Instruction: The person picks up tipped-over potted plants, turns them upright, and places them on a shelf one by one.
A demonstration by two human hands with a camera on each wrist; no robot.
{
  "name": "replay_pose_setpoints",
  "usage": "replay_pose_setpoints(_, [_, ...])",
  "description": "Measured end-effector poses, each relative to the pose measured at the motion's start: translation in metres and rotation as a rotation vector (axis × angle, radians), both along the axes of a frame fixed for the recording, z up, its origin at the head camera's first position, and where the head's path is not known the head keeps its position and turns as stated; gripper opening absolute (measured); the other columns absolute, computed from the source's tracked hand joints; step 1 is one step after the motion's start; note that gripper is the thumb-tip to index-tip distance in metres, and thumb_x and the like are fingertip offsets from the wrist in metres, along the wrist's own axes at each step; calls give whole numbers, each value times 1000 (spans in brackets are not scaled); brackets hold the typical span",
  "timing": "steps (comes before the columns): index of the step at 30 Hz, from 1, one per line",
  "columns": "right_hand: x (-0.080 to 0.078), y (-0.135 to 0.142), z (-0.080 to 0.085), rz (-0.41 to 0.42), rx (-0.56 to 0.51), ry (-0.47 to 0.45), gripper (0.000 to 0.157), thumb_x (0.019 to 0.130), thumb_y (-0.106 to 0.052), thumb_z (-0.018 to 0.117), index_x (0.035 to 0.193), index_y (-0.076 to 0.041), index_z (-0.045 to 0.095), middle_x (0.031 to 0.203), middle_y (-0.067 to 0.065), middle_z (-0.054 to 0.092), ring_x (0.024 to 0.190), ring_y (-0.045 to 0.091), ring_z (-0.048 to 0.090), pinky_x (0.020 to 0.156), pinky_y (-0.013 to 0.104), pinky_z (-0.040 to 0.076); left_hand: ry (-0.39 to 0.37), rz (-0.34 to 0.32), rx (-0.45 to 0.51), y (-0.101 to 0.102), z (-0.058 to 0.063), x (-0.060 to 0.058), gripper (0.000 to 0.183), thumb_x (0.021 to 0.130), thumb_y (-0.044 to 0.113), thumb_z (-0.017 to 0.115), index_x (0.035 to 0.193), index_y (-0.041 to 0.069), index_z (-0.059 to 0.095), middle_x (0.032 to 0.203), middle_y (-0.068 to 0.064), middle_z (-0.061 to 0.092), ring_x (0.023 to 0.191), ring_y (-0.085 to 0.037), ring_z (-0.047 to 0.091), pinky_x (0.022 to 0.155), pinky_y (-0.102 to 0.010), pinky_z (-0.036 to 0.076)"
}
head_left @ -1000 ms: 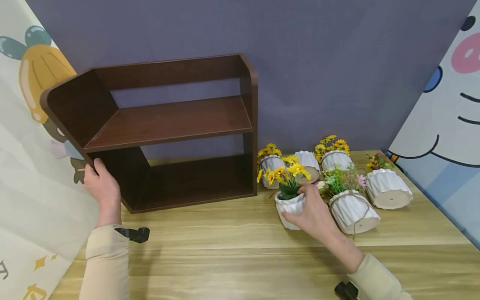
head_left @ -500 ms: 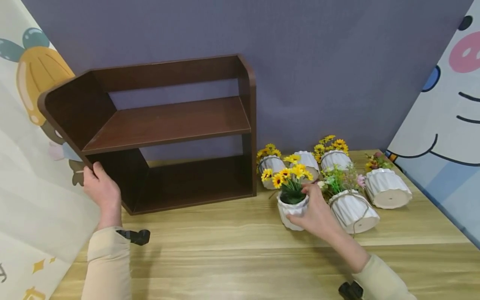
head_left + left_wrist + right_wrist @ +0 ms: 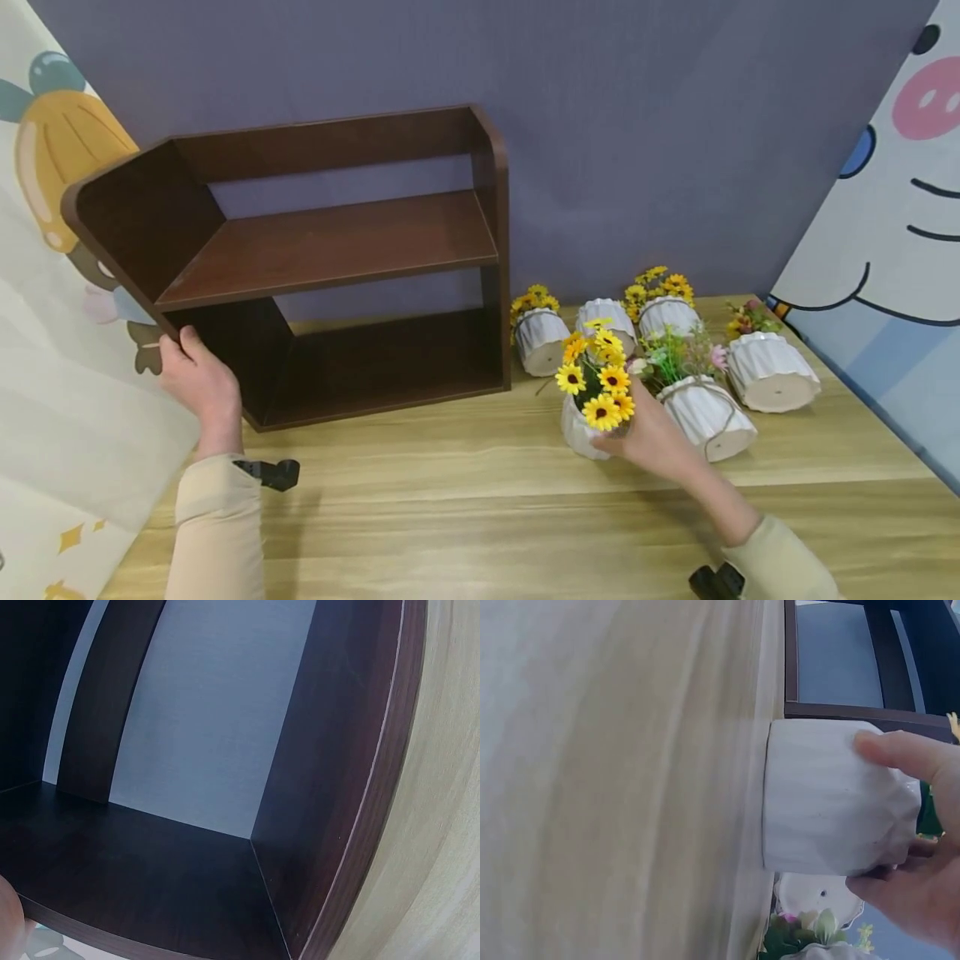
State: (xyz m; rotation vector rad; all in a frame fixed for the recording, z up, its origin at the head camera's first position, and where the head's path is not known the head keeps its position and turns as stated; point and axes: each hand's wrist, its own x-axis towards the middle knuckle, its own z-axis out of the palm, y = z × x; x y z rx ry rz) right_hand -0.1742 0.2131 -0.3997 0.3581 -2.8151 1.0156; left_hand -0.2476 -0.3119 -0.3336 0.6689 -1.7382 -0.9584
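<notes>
My left hand point(image 3: 201, 379) grips the front edge of the left side panel of a dark brown two-tier shelf point(image 3: 337, 242). Only a bit of that hand shows in the left wrist view, beside the shelf's inside. With my right hand point(image 3: 654, 429) I hold a white fluted flowerpot point(image 3: 577, 429), thumb on the near side and fingers around the far side. Yellow artificial sunflowers point(image 3: 600, 383) stick up from it and hide its rim in the head view. In the right wrist view the white pot point(image 3: 832, 799) has its base against the wooden tabletop.
Several more white pots lie tipped over at the right, among them one with pink and green flowers point(image 3: 708, 421), one with reddish plants point(image 3: 772, 373) and one with yellow flowers point(image 3: 542, 342). A grey-blue wall panel point(image 3: 637, 167) stands behind the wooden table point(image 3: 450, 508).
The held pot has turned and shifted slightly right, so its sunflowers now face toward me. My left hand keeps its grip on the shelf. The head view has shifted a little.
</notes>
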Motion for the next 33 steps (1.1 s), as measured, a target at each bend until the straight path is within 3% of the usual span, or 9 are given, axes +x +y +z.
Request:
replay_pose_setpoints(4, [0, 1, -1, 1, -2, -33, 112, 67, -37, 77, 141, 8, 7, 140, 35, 21, 123, 51, 30, 97, 59, 27, -2, -5, 1, 0, 0, 0, 40, 96, 36, 36, 96, -3, 45, 74, -12, 34, 75, -28, 34, 68, -30, 26])
replay_pose_setpoints(8, [-1, 0, -4, 42, -77, 17, 100, 69, -42, 75, 141, 0, 19, 136, 27, 32, 121, 43, 38, 96, 57, 31, -12, -5, 7, 0, 1, 0, 43, 96, 38, 34, 102, -3, 49, 79, -15, 38, 77, -28, 35, 72, -34, 28])
replay_pose_setpoints(11, [-3, -2, -5, 49, -127, 29, 88, 70, -46, 73, 138, -11, 28, 133, 16, 41, 118, 34, 44, 95, 54, 35, -17, 3, 12, 0, 1, 1, 45, 96, 39, 33, 103, -2, 49, 80, -14, 39, 77, -27, 35, 71, -29, 28])
replay_pose_setpoints(15, [-6, -6, -5, 42, -139, 35, 78, 73, -45, 70, 135, -15, 34, 131, 9, 45, 116, 30, 48, 94, 52, 37, -7, 10, 0, 0, -1, 0, 44, 95, 40, 35, 99, -2, 48, 76, -14, 36, 74, -28, 34, 66, -27, 25])
replay_pose_setpoints(20, [-10, -10, -6, 62, -147, 67, 72, 73, -40, 72, 133, -18, 39, 126, 3, 49, 114, 24, 50, 95, 48, 38, 8, 6, -16, 0, -2, 0, 45, 95, 40, 37, 97, -3, 48, 76, -17, 36, 74, -31, 34, 67, -34, 26])
replay_pose_setpoints(25, [-13, -13, -6, 72, -157, 71, 76, 72, -40, 73, 135, -19, 36, 130, 3, 46, 117, 24, 47, 96, 50, 36, 22, 10, -25, -1, -3, 0, 46, 95, 41, 37, 97, -3, 49, 79, -20, 39, 77, -35, 36, 70, -38, 26])
replay_pose_setpoints(28, [-15, -14, -8, 113, -198, 89, 80, 69, -35, 77, 135, -17, 35, 129, 4, 46, 117, 25, 47, 96, 51, 35, 22, 12, -35, -2, -3, -1, 45, 95, 42, 37, 95, -2, 47, 75, -17, 37, 74, -34, 35, 66, -35, 25])
replay_pose_setpoints(33, [-15, -16, -8, 56, -170, 65, 81, 67, -40, 77, 133, -15, 38, 126, 6, 50, 113, 28, 50, 92, 51, 39, 6, 16, -28, -2, -3, -1, 45, 95, 42, 36, 95, -1, 48, 73, -13, 34, 73, -30, 34, 66, -32, 27])
